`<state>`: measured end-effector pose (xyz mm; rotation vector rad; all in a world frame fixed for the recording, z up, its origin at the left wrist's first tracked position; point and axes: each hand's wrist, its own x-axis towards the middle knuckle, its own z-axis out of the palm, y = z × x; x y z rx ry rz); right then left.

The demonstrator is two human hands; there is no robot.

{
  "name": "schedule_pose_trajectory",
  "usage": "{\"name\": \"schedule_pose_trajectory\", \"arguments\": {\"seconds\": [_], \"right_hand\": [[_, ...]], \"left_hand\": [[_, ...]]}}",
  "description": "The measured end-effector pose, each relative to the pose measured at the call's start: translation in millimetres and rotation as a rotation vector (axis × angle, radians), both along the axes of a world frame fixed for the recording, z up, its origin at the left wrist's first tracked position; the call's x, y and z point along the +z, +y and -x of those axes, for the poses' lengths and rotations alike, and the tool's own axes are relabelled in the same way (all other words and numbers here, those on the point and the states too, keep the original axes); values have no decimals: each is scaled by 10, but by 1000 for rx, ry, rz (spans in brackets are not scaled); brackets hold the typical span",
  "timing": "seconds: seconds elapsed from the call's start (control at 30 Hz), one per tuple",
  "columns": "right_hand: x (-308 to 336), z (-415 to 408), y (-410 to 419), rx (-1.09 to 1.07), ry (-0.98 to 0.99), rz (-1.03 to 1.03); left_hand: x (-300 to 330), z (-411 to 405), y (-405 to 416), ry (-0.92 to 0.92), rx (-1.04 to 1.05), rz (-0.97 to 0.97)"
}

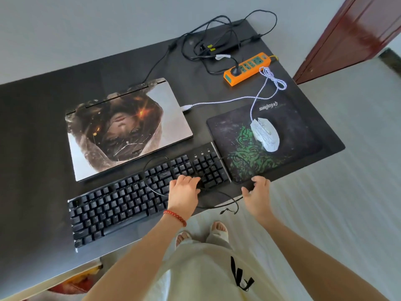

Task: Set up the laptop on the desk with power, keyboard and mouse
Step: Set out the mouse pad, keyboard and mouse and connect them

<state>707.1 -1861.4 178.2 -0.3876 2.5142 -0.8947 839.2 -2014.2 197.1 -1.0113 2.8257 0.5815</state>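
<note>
Laptop [128, 129] sits lid-down on the matte black counter [32, 127], flat slab with a glossy printed skin. Chunky black keyboard [138, 194] lies angled just in front of it, its thin black cable [219, 204] looping over the keys and off the counter edge. My left hand [184, 190] rests on the keys at the numpad end, fingers curled over that cable, though I can't tell if I'm really gripping it. Right hand [258, 192] hovers at the mousepad [243, 153] corner, fingers loosely spread, holding nothing. White angular mouse [265, 134] sits on the pad, braided cord [227, 102] to the laptop's side. Orange plastic strip [234, 78] farther back.
</note>
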Motion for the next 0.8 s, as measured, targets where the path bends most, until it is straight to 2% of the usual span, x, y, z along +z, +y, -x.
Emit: {"name": "schedule_pose_trajectory", "arguments": {"seconds": [0.07, 0.17, 0.3, 0.4, 0.47, 0.5, 0.57, 0.67, 0.73, 0.8], "right_hand": [[54, 11, 33, -34, -32, 65], [140, -27, 104, 129, -29, 111], [332, -71, 51, 202, -16, 249], [493, -59, -115, 428, -16, 263], [603, -117, -227, 560, -83, 233], [664, -155, -279, 571, -78, 263], [778, -175, -348, 508, 169, 366], [1021, -60, -351, 359, 547, 461], [1212, 88, -377, 278, 645, 408], [1403, 246, -450, 167, 635, 311]], "left_hand": [[130, 41, -31, 167, 81, -192], [418, 116, -106, 338, 152, -536], [797, 241, -249, 444, 118, -825], [1015, 337, -341, 559, 196, -1017], [1122, 375, -394, 619, 248, -1084], [1166, 383, -430, 641, 282, -1096], [1219, 380, -521, 646, 339, -1050], [1248, 322, -657, 554, 238, -784], [1265, 312, -710, 469, 145, -659], [1306, 339, -752, 424, 123, -598]]}}
